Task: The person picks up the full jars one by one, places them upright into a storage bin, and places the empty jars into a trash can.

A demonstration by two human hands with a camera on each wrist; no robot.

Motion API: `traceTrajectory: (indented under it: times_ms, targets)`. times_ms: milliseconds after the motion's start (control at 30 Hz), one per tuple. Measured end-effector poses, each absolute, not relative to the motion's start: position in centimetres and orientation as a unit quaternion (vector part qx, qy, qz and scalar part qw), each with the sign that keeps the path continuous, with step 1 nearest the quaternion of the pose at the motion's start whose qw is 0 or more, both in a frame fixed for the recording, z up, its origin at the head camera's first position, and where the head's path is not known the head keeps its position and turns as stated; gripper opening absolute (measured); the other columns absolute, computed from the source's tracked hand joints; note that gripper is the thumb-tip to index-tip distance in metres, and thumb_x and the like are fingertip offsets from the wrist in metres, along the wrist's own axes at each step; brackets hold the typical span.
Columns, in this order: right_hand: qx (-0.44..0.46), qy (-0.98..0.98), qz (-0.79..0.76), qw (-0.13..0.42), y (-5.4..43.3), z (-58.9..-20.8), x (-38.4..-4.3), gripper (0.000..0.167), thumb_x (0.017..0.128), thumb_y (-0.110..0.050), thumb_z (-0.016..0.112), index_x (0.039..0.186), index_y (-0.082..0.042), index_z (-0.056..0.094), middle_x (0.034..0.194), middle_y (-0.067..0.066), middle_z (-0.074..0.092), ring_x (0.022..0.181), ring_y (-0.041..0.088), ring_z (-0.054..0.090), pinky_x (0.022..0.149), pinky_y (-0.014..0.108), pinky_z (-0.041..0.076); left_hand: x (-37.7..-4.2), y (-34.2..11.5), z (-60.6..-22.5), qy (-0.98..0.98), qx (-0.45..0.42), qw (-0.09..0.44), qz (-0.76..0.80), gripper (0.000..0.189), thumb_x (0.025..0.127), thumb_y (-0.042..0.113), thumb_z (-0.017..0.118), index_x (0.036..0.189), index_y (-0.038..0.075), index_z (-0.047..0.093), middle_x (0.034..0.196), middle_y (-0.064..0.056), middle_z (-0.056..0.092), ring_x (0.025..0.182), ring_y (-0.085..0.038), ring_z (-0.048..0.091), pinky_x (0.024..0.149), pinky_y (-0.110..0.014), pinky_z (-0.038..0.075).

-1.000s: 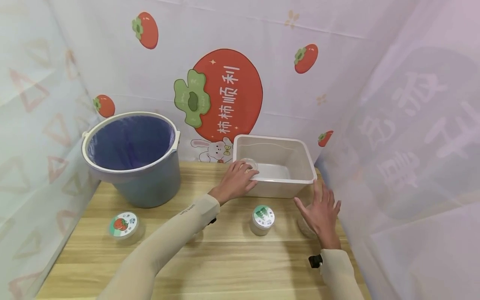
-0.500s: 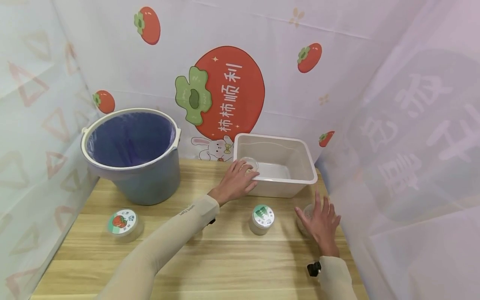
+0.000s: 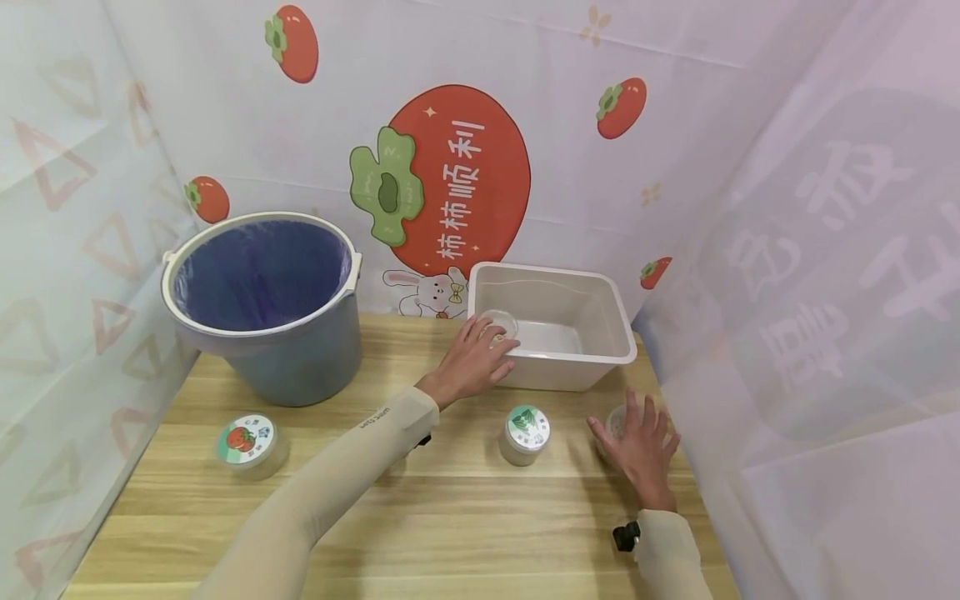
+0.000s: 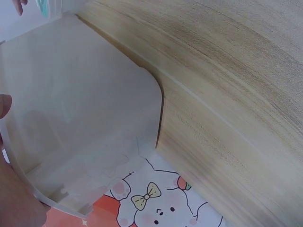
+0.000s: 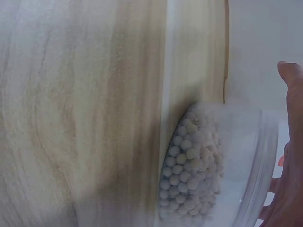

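Note:
My left hand (image 3: 471,358) rests over the front-left corner of an off-white plastic tub (image 3: 564,372), its fingers reaching over the rim and its thumb against the outer front wall. Inside the tub, beside those fingers, is a clear round container (image 3: 504,320), partly covered. My right hand (image 3: 642,450) hovers with spread fingers at a clear jar (image 3: 615,422) to the tub's right front. Pale round beads (image 5: 182,175) fill the lower part of this jar in the right wrist view, with the fingers close beyond its lid.
A jar with a green-and-white lid (image 3: 527,427) stands before the tub. Farther left are a tomato-labelled jar (image 3: 247,439) and a large blue-grey bucket (image 3: 300,367). Printed cloth (image 3: 795,350) closes off the wooden table (image 3: 480,533) at the back and sides.
My right hand has come down from beside the tub's front-right corner to the beaded jar. My left hand stays at the tub's rim. The head view has tilted slightly.

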State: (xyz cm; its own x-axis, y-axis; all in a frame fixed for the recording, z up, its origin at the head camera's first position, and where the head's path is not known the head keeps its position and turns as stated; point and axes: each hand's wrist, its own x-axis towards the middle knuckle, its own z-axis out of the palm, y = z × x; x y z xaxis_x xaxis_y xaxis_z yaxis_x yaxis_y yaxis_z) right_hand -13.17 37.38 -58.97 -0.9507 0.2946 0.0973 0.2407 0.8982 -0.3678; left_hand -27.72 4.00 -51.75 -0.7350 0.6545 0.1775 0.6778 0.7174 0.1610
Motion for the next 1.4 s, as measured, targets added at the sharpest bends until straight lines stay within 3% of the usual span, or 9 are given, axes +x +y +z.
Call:
traceTrajectory:
  times_ms: [200, 433, 633, 867, 1100, 1400]
  targets:
    - [-0.127, -0.974, 0.171, 0.075, 37.5, -59.3, -13.1, 0.103, 0.093, -0.071, 0.07, 0.169, -0.012, 0.033, 0.173, 0.033, 0.022, 0.155, 0.068, 0.021, 0.112, 0.094, 0.012, -27.7, 4.0, -51.8, -0.926, -0.358, 0.053, -0.107, 0.048, 0.114, 0.047, 0.051, 0.158, 0.029, 0.058, 0.163, -0.008, 0.052, 0.162, -0.035, 0.031, 0.137, -0.058, 0.015]
    - [-0.118, -0.981, 0.149, 0.03, 37.8, -59.0, -12.8, 0.096, 0.096, -0.066, 0.068, 0.169, -0.015, 0.034, 0.174, 0.036, 0.015, 0.156, 0.071, 0.015, 0.112, 0.094, 0.016, -27.8, 3.9, -52.0, -0.922, -0.366, 0.069, -0.1, 0.047, 0.114, 0.047, 0.052, 0.157, 0.028, 0.059, 0.162, -0.008, 0.054, 0.16, -0.035, 0.034, 0.136, -0.058, 0.018]
    - [-0.111, -0.982, 0.152, -0.01, 38.0, -57.6, -12.9, 0.092, 0.097, -0.06, 0.069, 0.168, -0.015, 0.032, 0.173, 0.037, 0.014, 0.155, 0.071, 0.018, 0.107, 0.094, 0.027, -27.8, 3.8, -52.1, -0.919, -0.373, 0.087, -0.092, 0.046, 0.114, 0.046, 0.052, 0.155, 0.027, 0.06, 0.159, -0.008, 0.056, 0.158, -0.036, 0.037, 0.135, -0.059, 0.021]
    - [-0.075, -0.985, 0.155, -0.014, 39.2, -57.2, -13.2, 0.086, 0.094, -0.053, 0.072, 0.163, -0.012, 0.041, 0.165, 0.04, 0.027, 0.144, 0.075, 0.031, 0.089, 0.093, 0.042, -27.8, 3.9, -52.3, -0.922, -0.367, 0.087, -0.091, 0.046, 0.114, 0.047, 0.053, 0.155, 0.028, 0.06, 0.159, -0.008, 0.056, 0.158, -0.035, 0.037, 0.136, -0.059, 0.02]
    - [-0.086, -0.983, 0.151, -0.065, 39.0, -55.7, -13.5, 0.086, 0.097, -0.056, 0.072, 0.164, -0.012, 0.041, 0.163, 0.039, 0.033, 0.143, 0.074, 0.035, 0.093, 0.091, 0.043, -27.7, 3.9, -52.2, -0.924, -0.363, 0.084, -0.089, 0.046, 0.113, 0.047, 0.053, 0.155, 0.028, 0.06, 0.16, -0.007, 0.055, 0.158, -0.035, 0.036, 0.136, -0.058, 0.019]
    - [-0.086, -0.98, 0.155, -0.087, 38.9, -53.9, -13.3, 0.085, 0.098, -0.055, 0.074, 0.162, -0.009, 0.044, 0.16, 0.041, 0.037, 0.137, 0.077, 0.038, 0.093, 0.088, 0.045, -27.6, 3.8, -52.4, -0.92, -0.367, 0.091, -0.1, 0.046, 0.113, 0.046, 0.054, 0.154, 0.027, 0.061, 0.159, -0.008, 0.057, 0.157, -0.035, 0.038, 0.136, -0.059, 0.02]
